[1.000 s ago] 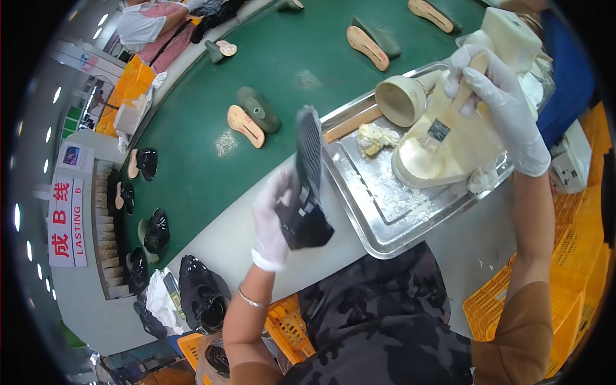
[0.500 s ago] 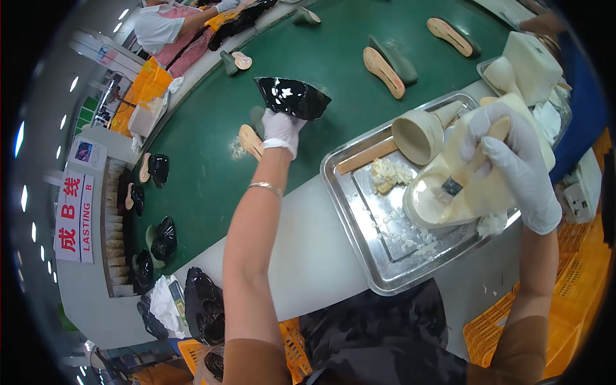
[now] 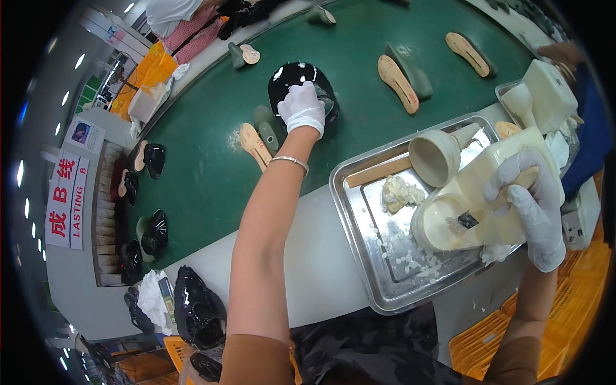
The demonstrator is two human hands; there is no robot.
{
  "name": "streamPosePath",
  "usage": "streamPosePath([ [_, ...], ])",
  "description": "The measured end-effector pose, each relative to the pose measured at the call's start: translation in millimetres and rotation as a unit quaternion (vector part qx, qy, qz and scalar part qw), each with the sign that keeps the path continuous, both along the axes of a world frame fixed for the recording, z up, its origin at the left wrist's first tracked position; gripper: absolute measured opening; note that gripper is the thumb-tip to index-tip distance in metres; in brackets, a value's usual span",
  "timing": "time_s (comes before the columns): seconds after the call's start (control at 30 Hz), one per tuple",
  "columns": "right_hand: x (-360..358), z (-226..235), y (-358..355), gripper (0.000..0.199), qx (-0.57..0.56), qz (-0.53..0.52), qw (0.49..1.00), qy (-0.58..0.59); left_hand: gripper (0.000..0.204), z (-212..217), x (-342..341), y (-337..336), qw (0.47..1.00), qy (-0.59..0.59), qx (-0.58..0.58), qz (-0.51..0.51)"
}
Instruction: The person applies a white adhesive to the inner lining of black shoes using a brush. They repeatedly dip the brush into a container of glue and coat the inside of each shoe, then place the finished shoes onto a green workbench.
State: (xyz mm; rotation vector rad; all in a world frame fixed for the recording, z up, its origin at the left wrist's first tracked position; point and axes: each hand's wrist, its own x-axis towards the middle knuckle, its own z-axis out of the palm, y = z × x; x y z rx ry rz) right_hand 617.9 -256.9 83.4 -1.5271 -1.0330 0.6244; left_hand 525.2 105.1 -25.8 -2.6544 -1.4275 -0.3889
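Green worktop (image 3: 199, 192): our left hand (image 3: 301, 106) grasps a black upper (image 3: 285, 74), the last (image 3: 264, 119) beside it still bare, our right hand (image 3: 526, 205) clasping a brush (image 3: 467, 220).

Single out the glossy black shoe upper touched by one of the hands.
The glossy black shoe upper at the left hand; the other uppers lie farther left, untouched by either hand.

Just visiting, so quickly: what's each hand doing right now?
Left hand: curled against the shiny black shoe upper; grip can't be told.
Right hand: closed, holding the brush.
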Motion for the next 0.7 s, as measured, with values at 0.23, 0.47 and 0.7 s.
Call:
streamPosePath([
  [0.23, -2, 1, 3, 0.025, -0.002, -0.005, 1.000, 0.001, 0.027, -6, -1, 26, 0.994, 0.085, -0.060, 0.021],
  [0.47, 2, 1, 0, 0.022, -0.004, 0.008, 1.000, 0.002, 0.039, 0, -21, 19, 0.996, 0.039, -0.074, 0.009],
  [0.7, 5, 0, -3, 0.019, 0.019, -0.003, 1.000, -0.006, 0.032, 1, -92, -70, 0.911, -0.227, 0.011, -0.345],
])
